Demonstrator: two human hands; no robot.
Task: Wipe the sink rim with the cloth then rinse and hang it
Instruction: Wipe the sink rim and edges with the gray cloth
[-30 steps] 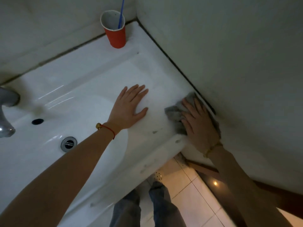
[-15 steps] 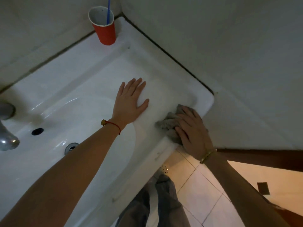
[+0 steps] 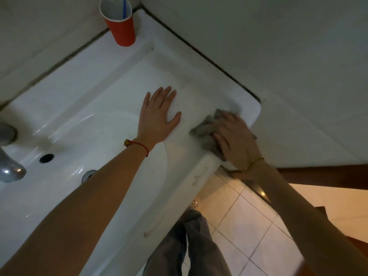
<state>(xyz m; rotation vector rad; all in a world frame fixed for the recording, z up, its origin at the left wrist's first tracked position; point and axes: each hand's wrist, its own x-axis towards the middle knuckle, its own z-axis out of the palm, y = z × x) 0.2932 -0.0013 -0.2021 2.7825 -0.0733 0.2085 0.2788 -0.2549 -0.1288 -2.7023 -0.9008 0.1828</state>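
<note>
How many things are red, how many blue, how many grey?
Red: 3, the cup, the wrist string and the bead on it.
Blue: 1, the stick in the cup.
Grey: 2, the cloth and the tap.
Total: 6

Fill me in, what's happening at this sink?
A person is wiping the sink rim. The right hand presses a grey cloth flat on the front right corner, while the left hand rests open on the ledge beside the basin. A red cup stands in the back corner. Rinsing and hanging are not yet done.
</note>
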